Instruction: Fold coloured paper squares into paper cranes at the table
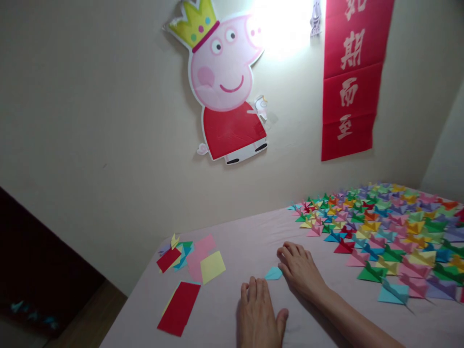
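A small light blue piece of folded paper (273, 273) lies flat on the pale pink cloth between my hands. My left hand (258, 309) rests palm down just below and left of it, fingers stretched out and thumb held apart. To the right, my right hand (300, 267) lies with its fingers spread and a little bent. Its thumb side is at the paper's right edge; whether it presses on the paper I cannot tell. Neither hand appears to grip anything.
Many folded paper cranes (389, 241) in mixed colours stand in rows at the right. On the left lie a red paper stack (179, 309), a yellow sheet (213, 267), pink sheets (203, 244) and a smaller red piece (168, 260). The wall (108, 121) rises behind.
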A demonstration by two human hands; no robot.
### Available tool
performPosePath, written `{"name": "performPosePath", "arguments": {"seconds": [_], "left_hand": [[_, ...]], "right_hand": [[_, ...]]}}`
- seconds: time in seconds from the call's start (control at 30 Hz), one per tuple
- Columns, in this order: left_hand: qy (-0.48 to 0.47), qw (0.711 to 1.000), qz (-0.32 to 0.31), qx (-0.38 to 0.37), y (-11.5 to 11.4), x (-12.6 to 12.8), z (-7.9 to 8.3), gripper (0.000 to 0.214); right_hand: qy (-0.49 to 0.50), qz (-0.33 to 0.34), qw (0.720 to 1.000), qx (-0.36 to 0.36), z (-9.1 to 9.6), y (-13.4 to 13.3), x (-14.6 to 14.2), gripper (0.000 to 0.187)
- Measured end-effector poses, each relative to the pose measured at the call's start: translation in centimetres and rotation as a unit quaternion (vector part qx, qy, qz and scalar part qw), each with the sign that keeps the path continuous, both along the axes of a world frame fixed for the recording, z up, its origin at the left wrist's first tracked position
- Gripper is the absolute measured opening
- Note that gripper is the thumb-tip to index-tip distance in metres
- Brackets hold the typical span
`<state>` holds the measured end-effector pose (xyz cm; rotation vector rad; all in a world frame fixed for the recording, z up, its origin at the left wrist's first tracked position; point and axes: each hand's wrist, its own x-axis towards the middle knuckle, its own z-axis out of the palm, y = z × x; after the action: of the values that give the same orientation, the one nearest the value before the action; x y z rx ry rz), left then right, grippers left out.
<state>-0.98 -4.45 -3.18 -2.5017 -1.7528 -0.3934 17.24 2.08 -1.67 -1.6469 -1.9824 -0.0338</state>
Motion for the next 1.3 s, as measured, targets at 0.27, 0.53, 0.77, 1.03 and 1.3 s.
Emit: {"name": "performPosePath", "arguments": {"seconds": [0.27,0.53,0.77,1.03,1.3], "left_hand": [[-0.012,0.999,-0.04,-0.034,1.1,1.8,3.5,0.06],[-0.021,0.994,-0.062,-0.085,1.3,3.0,4.7,0.045],[-0.093,0.989,-0.062,-0.093,3.1,2.7,5.8,0.017],[-0.213,0.972,-0.044,-0.09,4.6,2.3,4.6,0.02],[-0.207,0.974,-0.044,-0.082,5.0,1.9,4.4,0.018]], "right_hand": [[-0.017,0.003,1.0,0.009,0.3,-0.2,-0.1,0.022],[-0.002,0.016,1.0,-0.01,0.2,0.0,0.2,0.026],[0.061,0.04,0.997,-0.016,0.0,0.3,0.6,0.024],[0.16,0.173,0.97,-0.06,1.8,-0.5,0.8,0.024],[0.168,0.168,0.967,-0.097,2.1,-0.4,0.8,0.025]]}}
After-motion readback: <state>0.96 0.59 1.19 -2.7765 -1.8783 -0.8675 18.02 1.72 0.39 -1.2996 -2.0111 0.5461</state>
